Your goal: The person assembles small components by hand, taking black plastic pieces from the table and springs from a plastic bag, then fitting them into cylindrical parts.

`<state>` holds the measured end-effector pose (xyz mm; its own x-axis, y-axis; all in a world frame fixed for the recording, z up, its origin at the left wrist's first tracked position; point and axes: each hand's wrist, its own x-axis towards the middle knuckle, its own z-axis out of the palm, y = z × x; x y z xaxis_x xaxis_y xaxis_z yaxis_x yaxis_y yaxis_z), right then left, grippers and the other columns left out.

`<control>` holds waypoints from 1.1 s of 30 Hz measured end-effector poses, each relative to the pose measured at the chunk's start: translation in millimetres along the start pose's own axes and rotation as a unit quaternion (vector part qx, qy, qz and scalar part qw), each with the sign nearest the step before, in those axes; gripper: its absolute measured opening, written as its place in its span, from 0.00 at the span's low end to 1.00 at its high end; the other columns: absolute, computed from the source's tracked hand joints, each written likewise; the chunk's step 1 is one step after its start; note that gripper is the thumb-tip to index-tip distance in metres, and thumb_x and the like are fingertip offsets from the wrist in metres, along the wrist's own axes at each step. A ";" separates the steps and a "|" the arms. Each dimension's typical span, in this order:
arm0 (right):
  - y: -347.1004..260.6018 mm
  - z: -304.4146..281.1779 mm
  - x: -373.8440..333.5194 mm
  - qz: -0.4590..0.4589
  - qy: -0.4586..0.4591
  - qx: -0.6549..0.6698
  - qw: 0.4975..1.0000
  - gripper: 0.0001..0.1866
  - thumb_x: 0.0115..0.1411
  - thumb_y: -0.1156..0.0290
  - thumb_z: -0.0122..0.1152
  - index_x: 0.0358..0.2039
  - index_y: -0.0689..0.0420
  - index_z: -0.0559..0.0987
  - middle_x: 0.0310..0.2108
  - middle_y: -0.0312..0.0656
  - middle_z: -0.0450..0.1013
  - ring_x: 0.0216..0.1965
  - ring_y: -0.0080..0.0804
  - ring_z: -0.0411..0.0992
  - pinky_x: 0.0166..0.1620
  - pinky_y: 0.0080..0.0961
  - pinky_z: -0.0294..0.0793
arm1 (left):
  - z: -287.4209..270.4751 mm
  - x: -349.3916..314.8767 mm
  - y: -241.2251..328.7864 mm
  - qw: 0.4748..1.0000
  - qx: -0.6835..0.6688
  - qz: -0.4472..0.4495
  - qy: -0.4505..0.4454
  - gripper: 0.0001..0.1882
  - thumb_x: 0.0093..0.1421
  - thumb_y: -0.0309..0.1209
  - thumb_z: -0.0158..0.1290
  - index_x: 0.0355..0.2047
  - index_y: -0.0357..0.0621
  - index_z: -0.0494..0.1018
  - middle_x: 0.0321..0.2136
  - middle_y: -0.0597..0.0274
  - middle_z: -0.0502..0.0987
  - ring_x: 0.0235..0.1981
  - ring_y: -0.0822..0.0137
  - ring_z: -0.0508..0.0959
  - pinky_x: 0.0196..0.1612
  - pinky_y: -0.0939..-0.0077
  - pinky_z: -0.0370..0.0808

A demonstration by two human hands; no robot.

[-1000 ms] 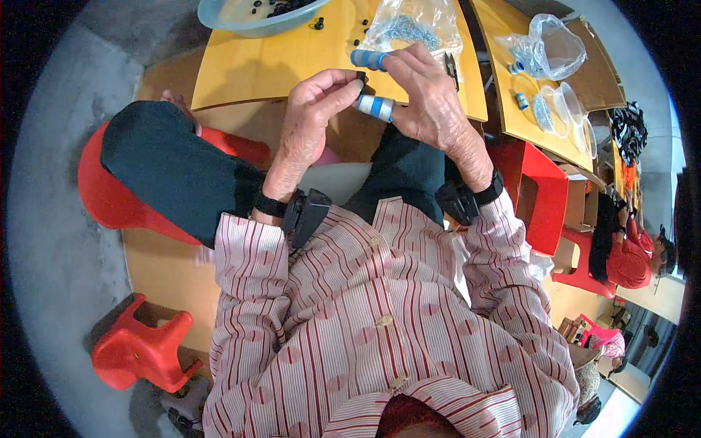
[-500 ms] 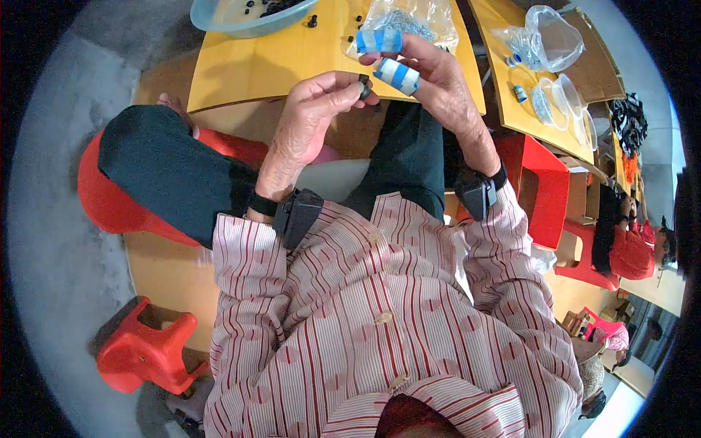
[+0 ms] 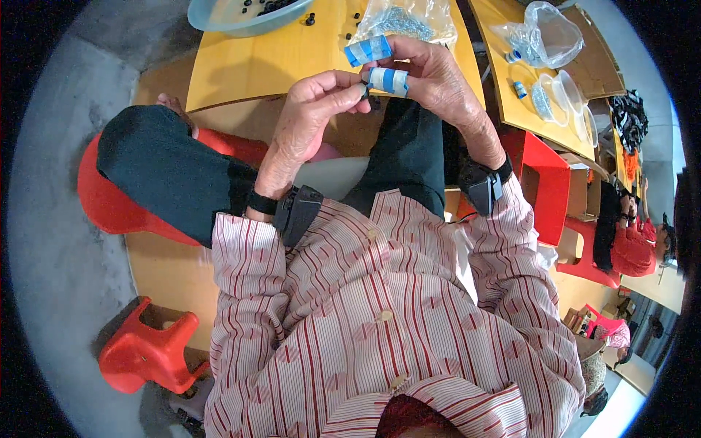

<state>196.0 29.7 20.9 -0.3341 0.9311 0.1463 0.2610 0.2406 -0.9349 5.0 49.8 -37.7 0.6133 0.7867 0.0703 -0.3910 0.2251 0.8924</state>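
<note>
My left hand (image 3: 310, 113) pinches a small black knob-like part (image 3: 366, 93) between thumb and fingers, above my lap by the table's near edge. From the right, my right hand (image 3: 447, 86) meets it, its fingers bent and close together. Blue-and-white tape (image 3: 388, 81) wraps the right thumb, whose tip is at the black part. More blue tape (image 3: 368, 50) covers the right forefinger, held a little above. Anything small between the right fingertips is hidden.
On the yellow table (image 3: 248, 69) stand a pale blue basin (image 3: 252, 28) of black parts and a clear bag (image 3: 409, 23) of small metal pieces. A second table to the right bears plastic cups (image 3: 577, 109) and another bag (image 3: 551, 36). A red stool (image 3: 150, 347) lies lower left.
My right hand has come down and left, bringing its taped thumb to the black part. The taped forefinger has tilted and shifted left. My left hand stays almost where it was.
</note>
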 end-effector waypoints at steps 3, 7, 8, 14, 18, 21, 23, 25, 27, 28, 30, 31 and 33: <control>-0.1 0.8 0.2 0.021 0.010 -0.007 1.000 0.14 0.56 0.75 0.59 0.43 0.59 0.74 0.36 0.36 0.74 0.41 0.21 0.71 0.46 0.20 0.72 | 2.3 -0.7 0.5 1.000 0.011 0.007 0.014 0.11 0.57 0.29 0.52 0.38 0.34 0.72 0.30 0.61 0.76 0.32 0.73 0.75 0.39 0.82 0.69; 4.1 4.0 -0.9 0.010 0.029 -0.018 0.999 0.14 0.55 0.75 0.60 0.43 0.60 0.74 0.36 0.36 0.74 0.40 0.20 0.71 0.46 0.20 0.72 | 5.1 -0.6 0.9 0.998 0.059 0.025 0.023 0.11 0.57 0.28 0.52 0.38 0.33 0.72 0.30 0.61 0.76 0.32 0.74 0.75 0.39 0.82 0.71; 4.8 4.6 -1.0 -0.004 0.044 -0.052 0.998 0.15 0.55 0.75 0.59 0.44 0.59 0.75 0.34 0.37 0.75 0.38 0.21 0.72 0.44 0.21 0.73 | 5.6 0.3 0.7 0.995 0.092 0.029 0.033 0.11 0.57 0.27 0.52 0.38 0.32 0.72 0.30 0.61 0.76 0.32 0.75 0.75 0.38 0.82 0.72; 9.7 5.2 0.1 -0.034 0.067 -0.136 0.988 0.16 0.52 0.76 0.59 0.43 0.58 0.76 0.31 0.41 0.76 0.34 0.24 0.75 0.40 0.22 0.74 | 11.7 -0.4 4.9 0.970 0.233 0.041 0.062 0.11 0.57 0.26 0.52 0.38 0.32 0.71 0.30 0.61 0.76 0.32 0.75 0.75 0.39 0.82 0.71; 6.3 6.9 1.9 -0.038 0.072 -0.187 0.979 0.15 0.52 0.74 0.59 0.42 0.57 0.77 0.30 0.43 0.77 0.32 0.27 0.76 0.38 0.23 0.75 | 13.6 -3.2 7.7 0.937 0.332 0.060 0.092 0.10 0.56 0.26 0.53 0.36 0.33 0.72 0.29 0.62 0.77 0.31 0.77 0.74 0.37 0.82 0.72; 5.8 7.5 1.8 -0.048 0.080 -0.193 0.977 0.15 0.51 0.73 0.60 0.42 0.56 0.77 0.29 0.43 0.77 0.31 0.28 0.76 0.37 0.24 0.75 | 13.7 -0.6 4.2 0.933 0.330 0.096 0.109 0.09 0.54 0.26 0.54 0.35 0.34 0.74 0.26 0.60 0.77 0.28 0.75 0.76 0.34 0.81 0.73; 6.3 7.4 1.9 -0.045 0.083 -0.196 0.976 0.15 0.51 0.73 0.60 0.42 0.56 0.77 0.29 0.43 0.77 0.31 0.27 0.76 0.38 0.24 0.75 | 13.5 -1.6 5.2 0.934 0.330 0.086 0.105 0.10 0.54 0.26 0.54 0.35 0.33 0.73 0.27 0.61 0.77 0.29 0.76 0.75 0.35 0.81 0.72; 4.5 7.0 1.8 -0.043 0.085 -0.198 0.976 0.15 0.51 0.73 0.60 0.42 0.55 0.77 0.29 0.42 0.77 0.32 0.27 0.76 0.38 0.23 0.75 | 14.9 -2.2 8.3 0.935 0.331 0.074 0.101 0.10 0.54 0.25 0.54 0.36 0.33 0.73 0.29 0.63 0.77 0.31 0.76 0.74 0.37 0.81 0.72; -1.9 7.8 2.2 0.012 0.053 -0.200 0.978 0.14 0.54 0.76 0.60 0.42 0.64 0.74 0.33 0.37 0.74 0.37 0.20 0.71 0.44 0.20 0.73 | 14.6 -3.4 10.2 0.932 0.340 0.070 0.103 0.11 0.54 0.25 0.54 0.37 0.33 0.72 0.30 0.62 0.77 0.31 0.76 0.74 0.37 0.81 0.72; -2.3 8.6 2.4 0.012 0.052 -0.200 0.978 0.14 0.54 0.76 0.60 0.42 0.64 0.74 0.33 0.37 0.74 0.37 0.20 0.71 0.44 0.20 0.73 | 13.6 -3.8 9.7 0.932 0.339 0.069 0.105 0.11 0.54 0.25 0.54 0.37 0.33 0.72 0.30 0.62 0.77 0.31 0.76 0.74 0.37 0.81 0.72; -3.3 8.3 1.4 0.019 0.053 -0.151 0.987 0.13 0.55 0.76 0.60 0.41 0.63 0.74 0.33 0.36 0.74 0.38 0.19 0.71 0.44 0.20 0.73 | 13.3 -2.7 9.0 0.940 0.318 0.066 0.102 0.11 0.54 0.26 0.54 0.37 0.32 0.72 0.30 0.62 0.77 0.32 0.76 0.74 0.38 0.82 0.71; -1.9 8.1 1.3 0.019 0.053 -0.151 0.987 0.13 0.55 0.76 0.60 0.41 0.63 0.74 0.33 0.36 0.74 0.38 0.19 0.71 0.44 0.20 0.73 | 12.6 -2.2 8.2 0.941 0.317 0.065 0.101 0.11 0.54 0.26 0.54 0.37 0.32 0.72 0.30 0.62 0.77 0.32 0.76 0.74 0.38 0.82 0.71; 3.1 7.1 1.9 0.016 0.059 -0.144 0.988 0.13 0.55 0.76 0.59 0.42 0.63 0.74 0.34 0.36 0.73 0.39 0.19 0.70 0.44 0.20 0.73 | 11.4 -1.2 7.4 0.946 0.304 0.053 0.100 0.11 0.55 0.26 0.54 0.38 0.33 0.72 0.31 0.62 0.77 0.32 0.77 0.74 0.38 0.83 0.71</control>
<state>189.8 30.3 16.0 -0.2182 0.9608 0.1711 0.5228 0.2631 -0.8109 9.2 44.0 -26.1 0.4274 0.8926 0.1433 0.0614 -0.1868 0.9805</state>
